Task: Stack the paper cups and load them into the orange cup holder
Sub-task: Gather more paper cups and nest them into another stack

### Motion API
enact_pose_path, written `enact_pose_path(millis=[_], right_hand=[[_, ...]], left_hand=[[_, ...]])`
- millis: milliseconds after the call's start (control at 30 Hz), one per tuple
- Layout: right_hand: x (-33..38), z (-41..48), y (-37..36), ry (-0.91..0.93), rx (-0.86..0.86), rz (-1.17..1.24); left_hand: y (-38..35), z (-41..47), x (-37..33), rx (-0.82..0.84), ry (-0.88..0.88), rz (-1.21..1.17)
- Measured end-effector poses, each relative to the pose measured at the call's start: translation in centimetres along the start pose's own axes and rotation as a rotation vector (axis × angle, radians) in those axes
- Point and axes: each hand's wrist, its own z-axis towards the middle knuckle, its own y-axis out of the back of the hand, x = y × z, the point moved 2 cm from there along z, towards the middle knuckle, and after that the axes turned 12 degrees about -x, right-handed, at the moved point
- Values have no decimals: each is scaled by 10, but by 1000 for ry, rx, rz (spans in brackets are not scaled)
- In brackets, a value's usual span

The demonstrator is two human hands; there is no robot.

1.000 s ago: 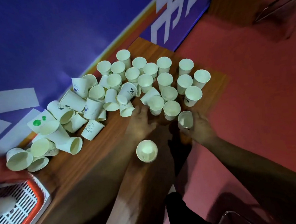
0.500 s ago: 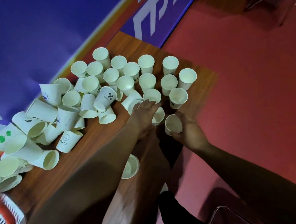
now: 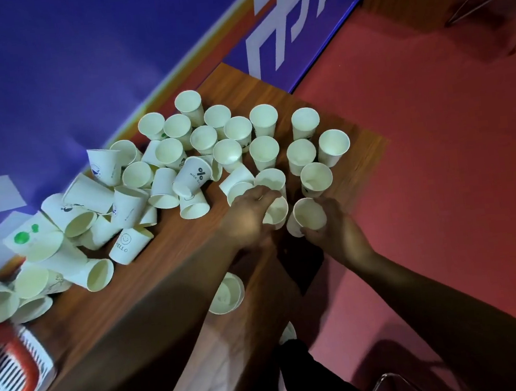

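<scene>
The task seems to be at its beginning. Most of the paper cups (image 3: 265, 153) are still single on the wooden surface (image 3: 170, 277), some upright at the far end and others lying tumbled toward the left. No tall stack is visible.

The right hand (image 3: 337, 234) grips one cup (image 3: 308, 217). The left hand (image 3: 246, 218) curls its fingers over the rim of a neighbour cup (image 3: 279, 213).

The orange cup holder (image 3: 34, 362) is probably the orange-rimmed basket at the lower-left edge, well apart from both hands. No cups can be seen inside it.

One lying cup (image 3: 128, 244) shows "HELLO" under a smiling face. Another, the tilted cup (image 3: 195, 176), shows "NICE D…" beside a percent sign. The blue banner (image 3: 46, 74) has large white characters, cut off.
</scene>
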Motion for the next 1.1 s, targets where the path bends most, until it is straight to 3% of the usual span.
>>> enact_pose_path(millis=[233, 567, 800, 1100], right_hand=[[6, -13, -5, -83, 57, -42], [63, -28, 11, -96, -7, 35], [129, -65, -1, 47, 261, 287], [137, -105, -67, 208, 442, -96]], left_hand=[[9, -31, 10, 67, 67, -76], [70, -85, 33, -133, 260, -284], [116, -156, 62, -348, 542, -344], [137, -218, 60, -448, 716, -398]])
